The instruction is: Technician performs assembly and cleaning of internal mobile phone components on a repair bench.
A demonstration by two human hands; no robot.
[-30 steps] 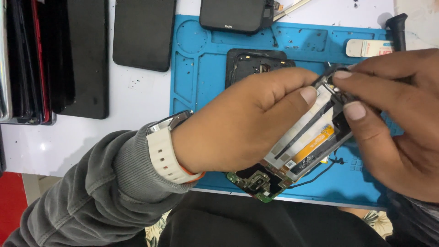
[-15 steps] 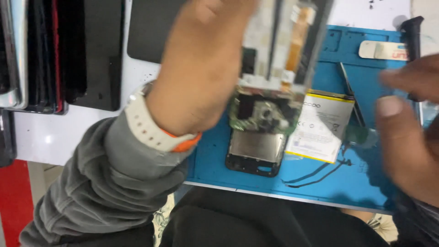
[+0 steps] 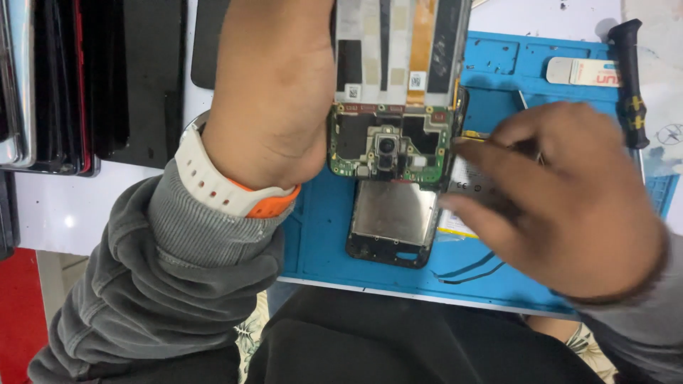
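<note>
My left hand (image 3: 274,92) grips an opened phone frame (image 3: 398,50) by its left side and holds it over the blue mat (image 3: 320,235). The frame's inside faces me, showing a green circuit board with a camera module (image 3: 388,146) and an orange flex strip. My right hand (image 3: 569,206) is blurred and spread over a white and yellow battery (image 3: 462,186) lying on the mat. Its fingertips touch the battery's left edge, and most of the battery is hidden under the hand.
A dark piece with a grey metal plate (image 3: 395,220) lies on the mat below the board. Thin black cables (image 3: 473,267) trail near the mat's front edge. A black-handled screwdriver (image 3: 627,78) and a flat pry tool (image 3: 580,71) lie at the right. Stacked phones (image 3: 50,85) and dark panels (image 3: 153,78) fill the left.
My left hand lifted the phone frame up and away from the battery, which stayed on the mat. My right hand let go of the frame and came down over the battery.
</note>
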